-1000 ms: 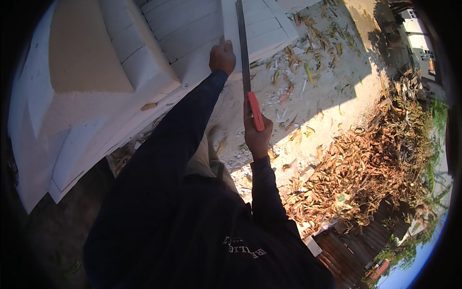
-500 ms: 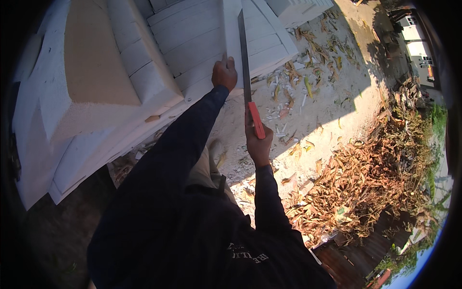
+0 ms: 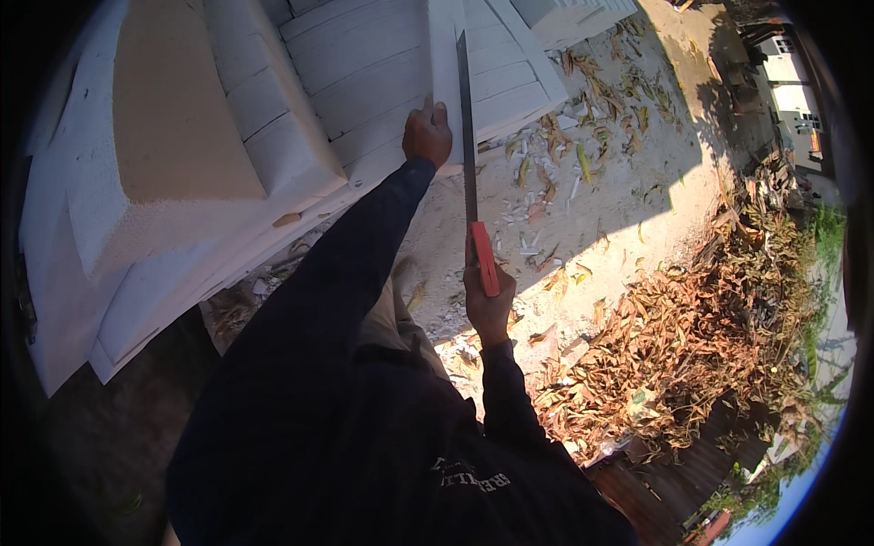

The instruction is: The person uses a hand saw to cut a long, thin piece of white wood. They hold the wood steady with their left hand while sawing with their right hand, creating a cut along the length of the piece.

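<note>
My right hand (image 3: 490, 305) is wrapped round the red handle of a hand saw (image 3: 468, 136). The long dark blade points away from me and lies against the right side of a narrow white strip (image 3: 445, 68). My left hand (image 3: 427, 138) grips the near end of that strip from its left side, thumb uppermost; some of its fingers are hidden. Beneath the strip are flat white panels (image 3: 364, 73) with grooved lines, and the saw's tip rests over them.
Large white moulded pieces (image 3: 187, 118) are stacked at left. A grooved white stack (image 3: 569, 18) stands at the far right of the panels. White offcuts and leaves litter the pale ground (image 3: 564, 209); a heap of dry leaves (image 3: 674, 364) and rusty corrugated sheets (image 3: 674, 491) lie at right.
My right hand has drawn the saw back toward me, so its handle and tip sit lower in view. My left hand has kept its hold on the strip.
</note>
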The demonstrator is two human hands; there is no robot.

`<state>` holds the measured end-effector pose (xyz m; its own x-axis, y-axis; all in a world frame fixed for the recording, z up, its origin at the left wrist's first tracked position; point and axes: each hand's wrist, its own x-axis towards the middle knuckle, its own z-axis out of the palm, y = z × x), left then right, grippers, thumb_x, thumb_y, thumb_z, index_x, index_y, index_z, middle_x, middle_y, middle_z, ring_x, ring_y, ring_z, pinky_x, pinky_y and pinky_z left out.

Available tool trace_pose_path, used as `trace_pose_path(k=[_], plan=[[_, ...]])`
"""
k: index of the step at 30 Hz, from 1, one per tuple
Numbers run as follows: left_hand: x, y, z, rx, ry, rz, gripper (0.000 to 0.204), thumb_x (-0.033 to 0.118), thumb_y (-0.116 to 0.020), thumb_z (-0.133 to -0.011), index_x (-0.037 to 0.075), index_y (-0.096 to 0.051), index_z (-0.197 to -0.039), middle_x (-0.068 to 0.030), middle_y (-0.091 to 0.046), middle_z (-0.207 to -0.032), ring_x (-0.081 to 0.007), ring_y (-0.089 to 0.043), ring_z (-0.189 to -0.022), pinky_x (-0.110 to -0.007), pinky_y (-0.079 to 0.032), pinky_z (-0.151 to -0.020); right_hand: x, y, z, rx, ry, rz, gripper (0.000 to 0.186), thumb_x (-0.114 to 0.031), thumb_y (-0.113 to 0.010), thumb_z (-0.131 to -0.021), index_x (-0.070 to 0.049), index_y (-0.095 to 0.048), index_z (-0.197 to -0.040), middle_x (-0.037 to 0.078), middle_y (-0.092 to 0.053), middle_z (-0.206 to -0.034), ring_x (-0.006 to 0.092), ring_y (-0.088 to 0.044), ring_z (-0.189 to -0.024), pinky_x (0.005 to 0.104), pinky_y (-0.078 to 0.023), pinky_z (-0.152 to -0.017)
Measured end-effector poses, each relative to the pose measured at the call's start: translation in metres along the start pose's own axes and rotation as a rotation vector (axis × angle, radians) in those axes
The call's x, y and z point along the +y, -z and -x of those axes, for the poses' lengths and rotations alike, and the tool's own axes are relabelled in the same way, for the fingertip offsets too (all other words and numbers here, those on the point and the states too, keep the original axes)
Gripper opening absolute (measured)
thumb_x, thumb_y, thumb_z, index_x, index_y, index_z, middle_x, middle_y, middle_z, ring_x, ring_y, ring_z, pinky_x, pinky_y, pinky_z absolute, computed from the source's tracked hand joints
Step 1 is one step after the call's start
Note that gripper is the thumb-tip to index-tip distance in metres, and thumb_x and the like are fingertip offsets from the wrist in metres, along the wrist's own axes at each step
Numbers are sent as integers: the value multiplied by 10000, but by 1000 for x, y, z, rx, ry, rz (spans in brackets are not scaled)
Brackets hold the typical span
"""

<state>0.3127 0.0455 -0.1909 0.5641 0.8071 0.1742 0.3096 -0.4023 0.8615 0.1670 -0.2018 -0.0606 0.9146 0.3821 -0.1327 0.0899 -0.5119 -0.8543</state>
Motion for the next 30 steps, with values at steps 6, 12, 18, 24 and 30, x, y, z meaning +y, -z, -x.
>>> trace_pose_path(k=[6, 12, 18, 24, 30], plan=[[14, -5, 4, -17, -14, 15, 500, 351, -504, -1048, -28, -632, -1348, -284, -622, -807, -450, -645, -797, -527, -496, -736, -26, 9, -55, -61, -31, -4, 131, -46, -620, -903, 57, -598, -825, 119, -571, -619, 163, -521, -561, 363, -423, -548], [3, -2, -4, 3, -11, 13, 493, 355, -503, -1048, -24, -644, -1331, -296, -623, -823, -469, -641, -807, -541, -496, -751, 8, 5, -8, 4, 33, 41, 116, -41, -604, -876, 52, -656, -923, 184, -621, -697, 237, -633, -619, 403, -469, -585], [18, -1, 3, -5, 16, 25, 503, 365, -507, -1040, -35, -662, -1303, -311, -640, -861, -480, -652, -838, -551, -503, -784, -20, 7, -60, -50, -25, -37, 139, -32, -609, -894, 40, -597, -775, 46, -527, -611, 100, -466, -579, 321, -392, -539], [14, 2, -6, -41, 72, 8, 527, 393, -503, -1034, -15, -649, -1335, -317, -650, -884, -479, -656, -893, -536, -510, -825, -17, -10, -73, 25, 72, -81, 156, -25, -616, -895, 55, -588, -764, 52, -489, -606, 91, -447, -597, 322, -384, -543], [21, 0, -5, -19, 90, 0, 527, 394, -507, -1026, -14, -658, -1324, -320, -671, -900, -479, -659, -909, -526, -517, -837, -23, -6, -75, 22, 72, -28, 148, -25, -616, -877, 50, -588, -753, 55, -483, -593, 87, -444, -595, 319, -384, -539]])
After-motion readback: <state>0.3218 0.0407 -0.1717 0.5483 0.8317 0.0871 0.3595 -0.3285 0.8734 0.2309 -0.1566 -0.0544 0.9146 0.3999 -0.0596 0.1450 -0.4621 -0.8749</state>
